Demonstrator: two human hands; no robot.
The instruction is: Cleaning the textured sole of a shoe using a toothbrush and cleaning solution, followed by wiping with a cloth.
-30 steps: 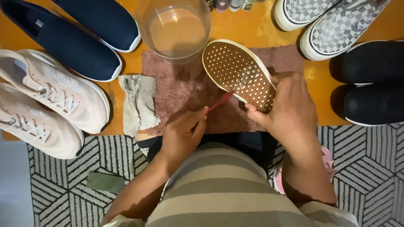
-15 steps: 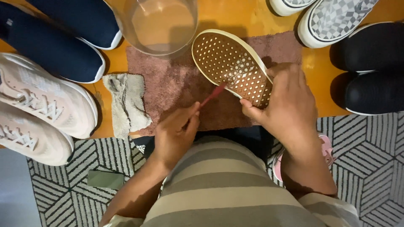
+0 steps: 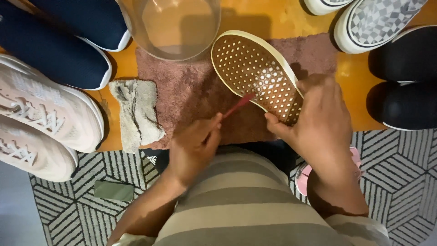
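My right hand (image 3: 318, 116) grips the heel end of a slip-on shoe (image 3: 255, 73) turned sole-up, its brown sole dotted with white and rimmed in cream. My left hand (image 3: 195, 146) is closed around a thin red brush (image 3: 236, 105) whose tip touches the sole's near edge. The shoe is held over a pinkish-brown towel (image 3: 191, 91) on the orange surface.
A clear bowl of water (image 3: 170, 25) stands behind the towel. A grey rag (image 3: 136, 114) lies to its left. Navy shoes (image 3: 59, 45) and pink sneakers (image 3: 41, 118) sit left; checkered (image 3: 373, 20) and black shoes (image 3: 405, 86) sit right. A dark phone (image 3: 114, 190) lies on the patterned rug.
The view has shifted slightly. The brush tip moved a little along the sole's edge; both hands keep their grips.
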